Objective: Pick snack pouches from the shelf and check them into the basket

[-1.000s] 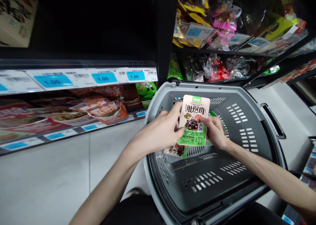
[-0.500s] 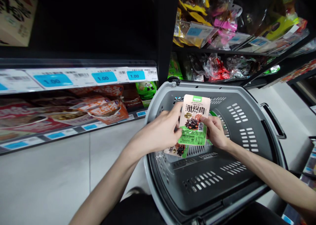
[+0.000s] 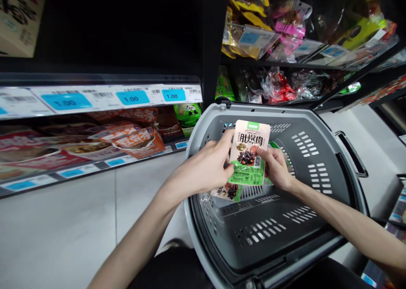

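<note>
Both hands hold snack packets over a grey plastic shopping basket (image 3: 320, 124). The top packet (image 3: 250, 152) is pale pink above and green below, with black Chinese lettering and a picture of dark meat. My left hand (image 3: 206, 168) pinches its left edge and grips a second similar packet (image 3: 227, 192) that sticks out below. My right hand (image 3: 276, 169) pinches the top packet's right edge, and a green edge of another packet shows behind its fingers. The basket's perforated floor lies bare beneath the packets.
A shelf on the left carries red and orange packets (image 3: 136, 138) behind blue 1.00 price tags (image 3: 133, 97). A black upright (image 3: 211, 43) divides it from shelves of bagged snacks (image 3: 279, 86) at the upper right. Pale floor tiles (image 3: 63, 229) lie below. The basket's black handle (image 3: 352, 158) hangs on its right.
Nothing has visibly changed apart from a slight shift of the view; both hands keep the packets in the same place over the basket.
</note>
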{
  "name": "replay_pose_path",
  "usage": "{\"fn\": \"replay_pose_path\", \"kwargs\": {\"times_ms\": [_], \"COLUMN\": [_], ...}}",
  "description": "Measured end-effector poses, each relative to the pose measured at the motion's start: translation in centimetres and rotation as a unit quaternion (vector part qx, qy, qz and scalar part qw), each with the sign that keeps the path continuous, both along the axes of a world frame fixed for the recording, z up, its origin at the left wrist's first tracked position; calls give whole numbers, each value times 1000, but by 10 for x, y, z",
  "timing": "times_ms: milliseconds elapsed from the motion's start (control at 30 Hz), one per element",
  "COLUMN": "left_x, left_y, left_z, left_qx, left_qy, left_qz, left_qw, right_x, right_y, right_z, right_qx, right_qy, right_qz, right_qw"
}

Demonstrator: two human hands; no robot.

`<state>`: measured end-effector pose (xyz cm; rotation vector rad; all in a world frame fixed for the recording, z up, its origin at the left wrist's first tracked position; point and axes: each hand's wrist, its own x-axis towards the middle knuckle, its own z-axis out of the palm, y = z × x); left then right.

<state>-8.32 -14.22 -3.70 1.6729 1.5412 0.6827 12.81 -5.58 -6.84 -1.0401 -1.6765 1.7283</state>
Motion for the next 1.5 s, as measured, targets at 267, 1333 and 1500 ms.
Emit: {"fn": "replay_pose_path", "kwargs": {"times_ms": [267, 1333, 1500], "left_x": [0, 1, 2], "left_y": [1, 1, 1], "left_z": [0, 2, 4], "left_qx": [6, 8, 4], "left_qy": [4, 39, 45], "left_qz": [5, 11, 13], "left_qw": [1000, 999, 999], "right_x": [2, 0, -1], "right_y": [0, -2, -1], "right_z": [-1, 3, 3], "right_qx": [9, 22, 22], "right_qy": [-5, -31, -29], "right_qz": [13, 11, 9], "right_qw": [1000, 999, 999]}}
